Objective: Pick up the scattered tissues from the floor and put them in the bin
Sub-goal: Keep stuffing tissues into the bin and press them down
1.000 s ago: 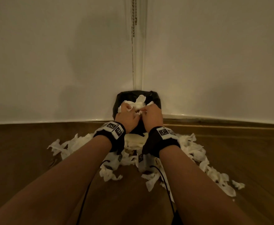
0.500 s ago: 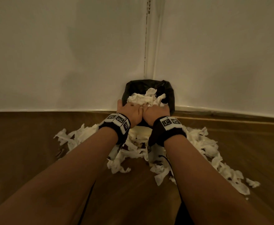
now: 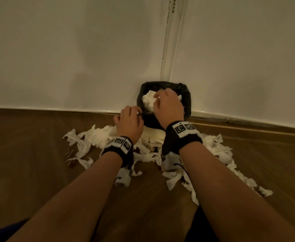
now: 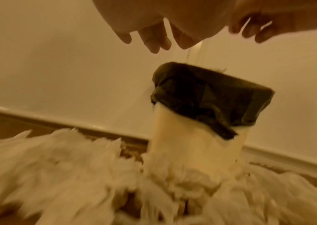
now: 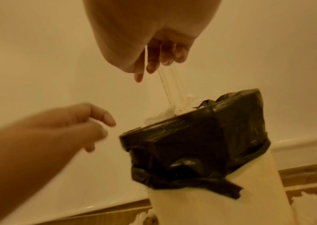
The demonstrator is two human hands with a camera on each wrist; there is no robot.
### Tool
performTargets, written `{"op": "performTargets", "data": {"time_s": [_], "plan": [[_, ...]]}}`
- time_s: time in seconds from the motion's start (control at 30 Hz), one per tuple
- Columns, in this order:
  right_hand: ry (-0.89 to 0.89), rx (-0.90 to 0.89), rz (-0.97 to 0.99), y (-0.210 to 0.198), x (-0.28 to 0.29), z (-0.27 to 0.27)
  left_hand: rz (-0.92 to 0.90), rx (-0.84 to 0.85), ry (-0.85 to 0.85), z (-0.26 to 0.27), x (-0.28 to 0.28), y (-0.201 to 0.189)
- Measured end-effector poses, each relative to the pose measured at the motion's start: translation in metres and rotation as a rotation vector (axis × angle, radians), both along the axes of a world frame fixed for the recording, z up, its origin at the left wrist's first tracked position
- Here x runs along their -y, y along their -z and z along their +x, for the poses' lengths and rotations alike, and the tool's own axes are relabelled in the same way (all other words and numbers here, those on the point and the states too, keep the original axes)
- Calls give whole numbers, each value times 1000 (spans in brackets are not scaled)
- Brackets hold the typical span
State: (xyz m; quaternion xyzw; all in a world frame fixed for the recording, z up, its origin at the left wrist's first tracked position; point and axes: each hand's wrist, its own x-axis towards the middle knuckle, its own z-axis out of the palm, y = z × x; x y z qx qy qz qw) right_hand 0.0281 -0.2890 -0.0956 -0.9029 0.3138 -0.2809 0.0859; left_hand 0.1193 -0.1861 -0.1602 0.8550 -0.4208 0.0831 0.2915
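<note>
Tissues (image 3: 149,102) heaping in bin (image 3: 187,100) at wall corner (image 3: 166,49), more lying scattered on wooden floor (image 3: 29,154) — head view, right hand (image 3: 167,109) resting over heap, fingers spreading, gripping nothing; left hand (image 3: 129,123) hanging beside rim. Left wrist view: left hand fingers (image 4: 152,39) dangling loosely curled, empty, above black liner (image 4: 211,97). Right wrist view: right hand fingers (image 5: 154,60) hanging relaxed, empty — tissue peeking above rim.

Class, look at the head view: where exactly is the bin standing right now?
The bin stands in the corner where the two walls meet, right of centre, with the right hand over its mouth.
</note>
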Motion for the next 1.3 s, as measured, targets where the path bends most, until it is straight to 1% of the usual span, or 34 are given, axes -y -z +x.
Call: {"op": "performTargets", "data": {"time_s": [0.03,0.07,0.13,0.2,0.27,0.33,0.4,0.47,0.57,0.63,0.73,0.83,0.9,0.97,1.07,1.17,1.23,1.27,1.3], "plan": [[-41,17,47,1,-8,1,31,-18,-25,-2,-8,9],[-83,-4,88,4,-16,2,78,-42,-51,-5,-17,18],[-172,-131,148,17,-30,3,183,-131,-98,-11,-33,36],[-223,-295,192,35,-42,4,221,-248,-116,-17,-48,50],[-225,-451,228,57,-48,4,249,-312,-93,-22,-59,60],[-227,-576,313,79,-51,2,307,-342,-60,-24,-68,69],[-230,-707,425,100,-51,1,417,-361,-35,-25,-75,77],[-232,-854,482,118,-50,2,547,-369,-20,-26,-79,86],[-224,-961,545,143,-56,7,682,-433,12,-30,-83,101],[-188,-959,594,157,-61,9,720,-512,16,-32,-85,112],[-173,-897,658,174,-68,12,746,-610,1,-34,-88,125],[-135,-866,680,187,-72,12,842,-600,38,-33,-89,133],[-65,-859,773,194,-72,11,905,-579,68,-31,-91,136],[-53,-875,809,194,-75,8,901,-564,86,-31,-93,140],[-80,-949,738,194,-76,5,831,-572,71,-29,-96,141],[-114,-966,684,187,-78,5,770,-596,21,-23,-97,137],[-102,-859,685,182,-77,5,651,-666,-73,-21,-100,134],[-81,-773,712,179,-76,4,550,-746,-146,-21,-103,134],[-39,-683,771,178,-74,3,426,-871,-227,-21,-105,137]]}}
